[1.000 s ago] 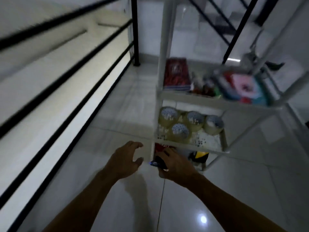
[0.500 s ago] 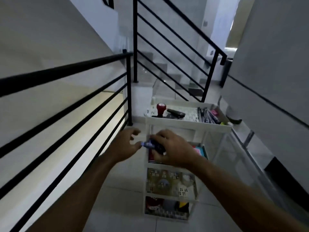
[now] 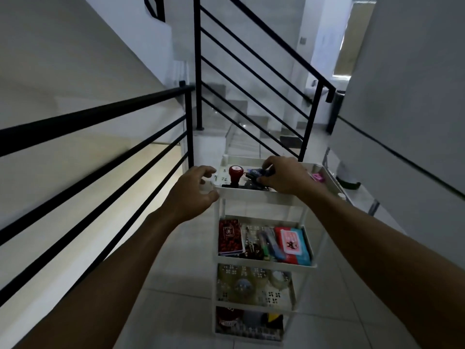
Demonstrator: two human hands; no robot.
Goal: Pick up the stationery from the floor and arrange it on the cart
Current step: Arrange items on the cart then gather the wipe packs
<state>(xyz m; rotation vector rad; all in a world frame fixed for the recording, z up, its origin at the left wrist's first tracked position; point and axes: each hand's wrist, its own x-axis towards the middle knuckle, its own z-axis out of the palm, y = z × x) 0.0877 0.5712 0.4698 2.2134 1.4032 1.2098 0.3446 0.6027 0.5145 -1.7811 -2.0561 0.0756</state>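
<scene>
Both arms reach far forward. The left hand [image 3: 195, 191] hangs with loosely curled fingers, holding nothing. The right hand [image 3: 284, 176] is palm down, fingers curled in a pinch.

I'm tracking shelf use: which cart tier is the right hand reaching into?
The top tier; the right hand holds a small dark item over it, beside the red-topped stamp.

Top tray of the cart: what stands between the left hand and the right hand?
A red-topped stamp stands between left hand and right hand, in the head view.
</scene>
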